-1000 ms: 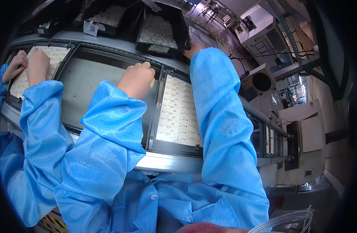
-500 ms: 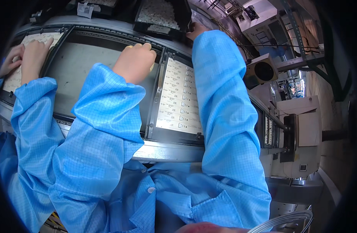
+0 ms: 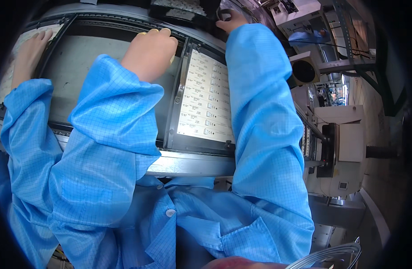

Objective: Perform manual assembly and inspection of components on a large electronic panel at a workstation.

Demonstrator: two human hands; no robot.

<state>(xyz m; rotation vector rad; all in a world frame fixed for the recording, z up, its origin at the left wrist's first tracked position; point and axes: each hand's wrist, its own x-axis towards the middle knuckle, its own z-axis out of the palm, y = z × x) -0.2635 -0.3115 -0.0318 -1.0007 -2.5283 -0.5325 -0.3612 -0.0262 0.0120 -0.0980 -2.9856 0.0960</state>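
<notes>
The left hand (image 3: 150, 53) and the right hand (image 3: 232, 21) are held well apart, both reached forward in blue gridded sleeves (image 3: 264, 89). The fingers of the left hand are bent, with yellow covers (image 3: 165, 32) seen at the tips; whether anything is gripped by them cannot be told, since the palm side is hidden. Below and to the left of this hand, a grey plate (image 3: 98, 62) is enclosed by a dark frame.

The right hand is curled beside a small dark object with a light rim (image 3: 224, 16); its kind, and whether it is gripped, cannot be made out. Just left of this hand, small white pieces (image 3: 183, 5) are held in a black bin (image 3: 183, 17).

Between the hands and nearer to the body, a pale panel printed with rows of markings (image 3: 201, 96) is set in a black surround (image 3: 201, 145), its right side partly covered by the right sleeve. A metal rail (image 3: 188, 166) is seen along the near edge.

Far to the left of the left hand, another pale panel (image 3: 20, 42) is overlapped by a co-worker's hand (image 3: 30, 56).
</notes>
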